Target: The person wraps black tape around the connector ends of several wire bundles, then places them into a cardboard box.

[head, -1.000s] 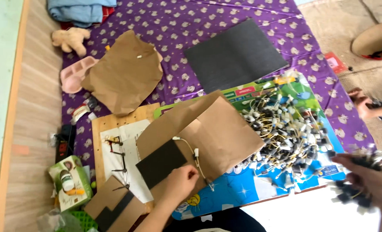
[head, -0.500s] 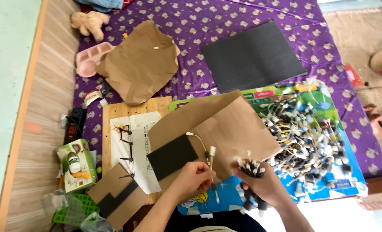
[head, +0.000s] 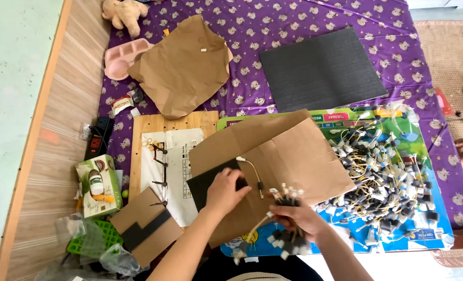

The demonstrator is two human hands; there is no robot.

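At the near edge, my right hand point(head: 299, 218) clenches a bundle of cable pieces point(head: 286, 200), partly hidden; my left hand point(head: 226, 190) presses the black foam sheet point(head: 205, 182) on brown paper point(head: 288, 151), over the purple bedsheet point(head: 252, 26).

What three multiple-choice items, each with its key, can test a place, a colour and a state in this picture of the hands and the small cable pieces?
1. Where does the pale stuffed toy animal lie?
A. top left of the cloth
B. on the brown paper
C. on the dark mat

2. What colour is the patterned cloth under the things?
A. green
B. purple
C. white

3. What is the state of the right hand?
A. open and flat
B. out of view
C. closed around a bundle of short cable pieces

Key: 1 A, the toy sits by the upper left corner; 2 B, the cloth is purple with pale figures; 3 C, the fingers wrap the bundle, while the left hand rests on a black sheet.
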